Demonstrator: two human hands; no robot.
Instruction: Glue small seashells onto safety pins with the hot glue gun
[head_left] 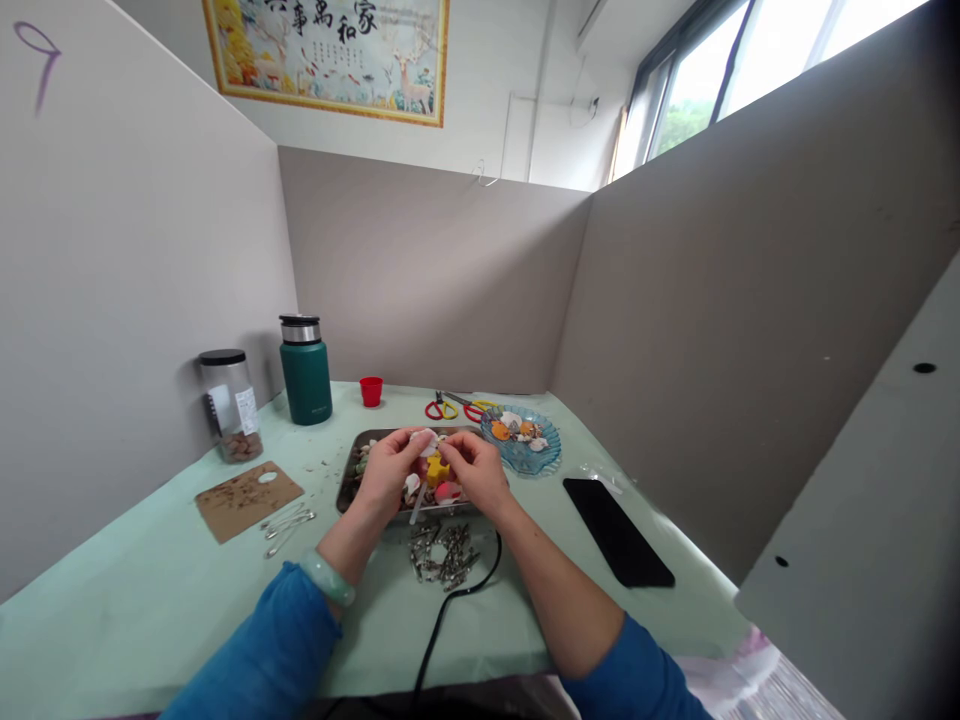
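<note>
My left hand (388, 470) is closed on a white piece (425, 441) that looks like a flat shell, held between thumb and fingers. Close by on its right, my right hand (480, 468) pinches with thumb and forefinger; whatever lies in the pinch is too small to make out. Both hands are above a metal tray (345, 492) of small mixed pieces. Among these are a yellow piece (437, 471), a pink-red piece (448, 491) and shell-like bits. A pale narrow strip (418, 504) leans over the tray's front edge.
In front of the tray lie a pile of small metal pieces (459, 560) and a black cable (450, 597). To the right are a blue glass dish (551, 455) and a black phone-like slab (619, 535). Leftward stand a green flask (306, 380), a jar (229, 400) and brown card (240, 505).
</note>
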